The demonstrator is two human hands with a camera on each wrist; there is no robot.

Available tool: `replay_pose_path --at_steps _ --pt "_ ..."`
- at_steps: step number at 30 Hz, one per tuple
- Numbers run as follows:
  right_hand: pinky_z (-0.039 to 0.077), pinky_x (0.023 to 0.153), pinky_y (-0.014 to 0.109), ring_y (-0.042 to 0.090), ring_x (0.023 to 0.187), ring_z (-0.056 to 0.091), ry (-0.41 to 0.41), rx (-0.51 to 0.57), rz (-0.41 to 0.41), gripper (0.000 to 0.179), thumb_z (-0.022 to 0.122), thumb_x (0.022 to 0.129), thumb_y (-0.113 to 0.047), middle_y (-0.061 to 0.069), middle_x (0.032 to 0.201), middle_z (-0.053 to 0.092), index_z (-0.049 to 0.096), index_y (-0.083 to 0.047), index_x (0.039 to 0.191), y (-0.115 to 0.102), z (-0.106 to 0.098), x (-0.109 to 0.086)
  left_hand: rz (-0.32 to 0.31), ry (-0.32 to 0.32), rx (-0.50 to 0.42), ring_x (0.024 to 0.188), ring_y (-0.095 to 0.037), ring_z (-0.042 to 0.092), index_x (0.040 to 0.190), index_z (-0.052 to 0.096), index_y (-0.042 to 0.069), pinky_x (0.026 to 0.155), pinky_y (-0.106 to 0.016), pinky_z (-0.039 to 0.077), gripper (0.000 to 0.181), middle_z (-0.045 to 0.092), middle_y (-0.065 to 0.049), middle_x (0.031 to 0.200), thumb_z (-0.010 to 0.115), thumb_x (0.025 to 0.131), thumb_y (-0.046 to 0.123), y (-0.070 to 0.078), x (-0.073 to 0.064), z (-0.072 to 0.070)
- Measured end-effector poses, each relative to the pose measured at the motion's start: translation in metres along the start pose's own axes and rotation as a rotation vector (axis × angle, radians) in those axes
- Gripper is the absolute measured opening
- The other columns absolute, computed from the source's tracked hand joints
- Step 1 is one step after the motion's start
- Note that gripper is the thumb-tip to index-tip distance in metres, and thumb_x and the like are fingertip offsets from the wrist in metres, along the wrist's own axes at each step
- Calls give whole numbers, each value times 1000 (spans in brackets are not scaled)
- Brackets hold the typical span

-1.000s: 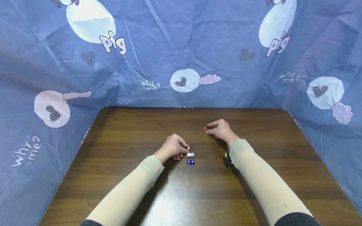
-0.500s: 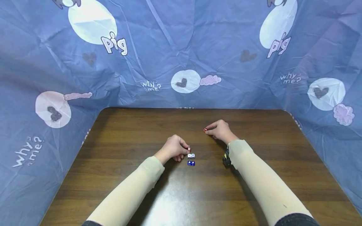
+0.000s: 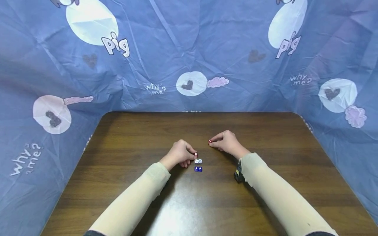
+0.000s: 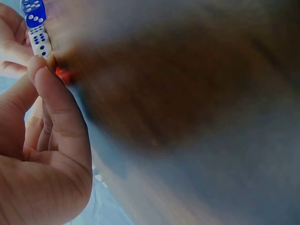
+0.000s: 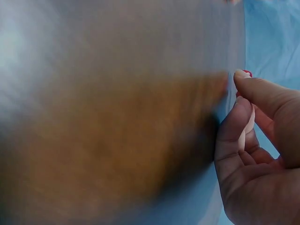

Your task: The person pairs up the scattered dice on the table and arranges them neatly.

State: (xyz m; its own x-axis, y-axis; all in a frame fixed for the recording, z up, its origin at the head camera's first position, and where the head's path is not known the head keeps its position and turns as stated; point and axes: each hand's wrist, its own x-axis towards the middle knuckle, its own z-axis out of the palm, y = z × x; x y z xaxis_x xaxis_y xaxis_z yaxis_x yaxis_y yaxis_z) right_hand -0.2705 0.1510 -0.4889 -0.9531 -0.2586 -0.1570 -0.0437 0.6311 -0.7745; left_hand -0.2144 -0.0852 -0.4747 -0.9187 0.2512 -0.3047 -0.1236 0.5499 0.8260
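My left hand (image 3: pixel 179 152) pinches a red die (image 3: pixel 196 154) between thumb and finger, low at the table. Just in front of that die lie two white dice (image 3: pixel 198 161) side by side, and nearer to me two blue dice (image 3: pixel 198 169) form another row. To the right and farther back, my right hand (image 3: pixel 229 143) pinches a second red die (image 3: pixel 210 142), apart from the others. In the right wrist view only slivers of this red die (image 5: pixel 247 73) show past the thumb and finger. The left wrist view shows white dice (image 4: pixel 39 41) beyond the fingertips.
The brown wooden table (image 3: pixel 141 131) reaches back to a blue patterned cloth (image 3: pixel 165 65) that hangs behind it and at both sides. A black device (image 3: pixel 238 173) sits at the right wrist.
My right hand has come left and nearer to me with its red die, toward the left hand. The left hand stays in about the same place, still pinching its die.
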Motion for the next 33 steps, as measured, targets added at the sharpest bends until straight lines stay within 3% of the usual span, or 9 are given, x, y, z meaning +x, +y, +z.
replay_pose_path --at_steps 8,13,21,33 --pt "51 51 25 8 55 60 -2 -86 -128 13 89 82 -24 -9 67 70 83 -16 91 -10 23 -17 11 7 13 39 -17 60 95 81 5 39 -33 56 12 64 -13 54 83 83 1 0 0 -2" --pt "48 56 27 7 63 58 -13 -144 -194 13 89 81 -24 -13 73 71 83 -17 91 -18 33 -25 16 10 18 39 -17 60 96 80 4 39 -33 56 13 65 -13 55 83 84 2 1 -2 -3" --pt "45 55 27 8 63 54 -32 -165 -235 12 89 81 -22 -13 71 69 83 -17 91 -24 36 -29 22 9 34 40 -18 61 95 81 6 39 -32 56 12 65 -13 55 84 83 4 1 1 -2" --pt "47 57 25 7 63 56 -64 -162 -225 15 90 81 -21 -12 67 67 83 -16 93 -29 34 -28 36 11 45 40 -18 61 96 81 8 40 -33 57 14 65 -12 56 86 83 7 1 4 -3"
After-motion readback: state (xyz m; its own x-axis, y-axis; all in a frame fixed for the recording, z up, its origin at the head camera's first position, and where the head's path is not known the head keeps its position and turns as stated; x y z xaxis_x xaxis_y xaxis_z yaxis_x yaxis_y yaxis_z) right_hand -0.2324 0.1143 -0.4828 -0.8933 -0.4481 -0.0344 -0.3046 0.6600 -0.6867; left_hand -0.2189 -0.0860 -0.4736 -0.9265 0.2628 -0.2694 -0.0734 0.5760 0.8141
